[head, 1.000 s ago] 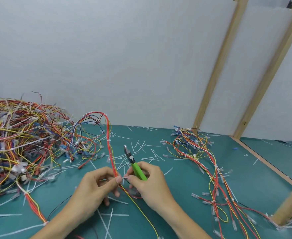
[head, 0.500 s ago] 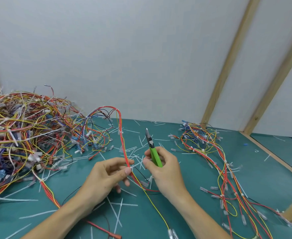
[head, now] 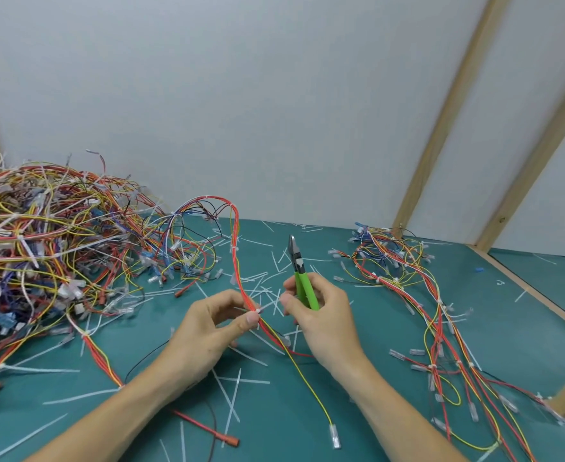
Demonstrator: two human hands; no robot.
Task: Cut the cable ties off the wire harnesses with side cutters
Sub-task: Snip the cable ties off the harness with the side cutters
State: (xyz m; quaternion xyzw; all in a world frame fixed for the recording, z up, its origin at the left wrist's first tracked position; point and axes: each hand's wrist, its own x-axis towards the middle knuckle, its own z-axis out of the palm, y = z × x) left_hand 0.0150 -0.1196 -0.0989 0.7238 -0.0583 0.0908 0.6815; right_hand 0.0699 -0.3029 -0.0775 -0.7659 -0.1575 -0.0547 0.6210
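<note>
While my left hand pinches the red and yellow wires of one harness between thumb and finger, a small white cable tie sits right at my fingertips, with its thin tail poking out to the right; my right hand is curled round the green handles of the side cutters, and the metal tip points up and away from me, near the tie but not touching it; I cannot tell if the blades are apart; the harness loops up high and then goes back into the big messy pile of wires on my left; a second bunch of wires lies on my right, well apart from my hands; lots of cut white tie bits lie all over the green table; a white wall stands behind it.
</note>
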